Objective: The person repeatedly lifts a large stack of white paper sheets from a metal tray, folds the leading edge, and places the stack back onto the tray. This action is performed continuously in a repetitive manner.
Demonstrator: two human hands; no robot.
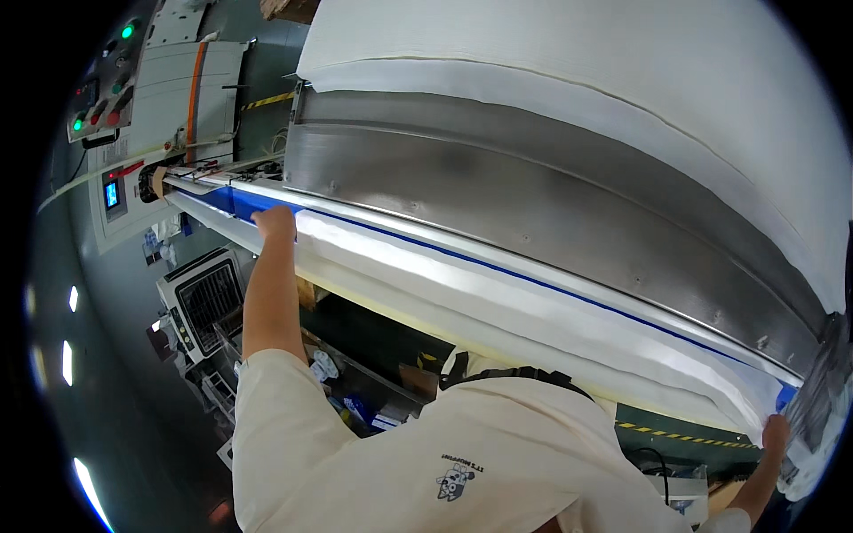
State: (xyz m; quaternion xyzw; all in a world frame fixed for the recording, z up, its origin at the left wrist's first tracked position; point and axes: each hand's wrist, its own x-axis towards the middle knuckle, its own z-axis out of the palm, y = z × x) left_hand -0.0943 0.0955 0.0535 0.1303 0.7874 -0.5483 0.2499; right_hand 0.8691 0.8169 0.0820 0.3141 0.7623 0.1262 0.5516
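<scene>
A long strip of white sheet material (498, 293) lies along a narrow machine bed in front of me, its near part hanging over the front edge. At its left end, my left hand (277, 224) is closed with the sheet's corner at the fingers, just above the blue surface (244, 202) of the bed. Far to the right, my right hand (776, 433) is closed on the sheet's other end. Much of that hand's grip is hidden. Both arms are spread wide.
Behind the bed runs a long grey metal panel (498, 191), with a broad white sheet (569, 35) above it. Control boxes with lit buttons (102, 98) stand at the left. Grey plastic film (822, 400) hangs at the right. A dark bin (373, 391) holds items below.
</scene>
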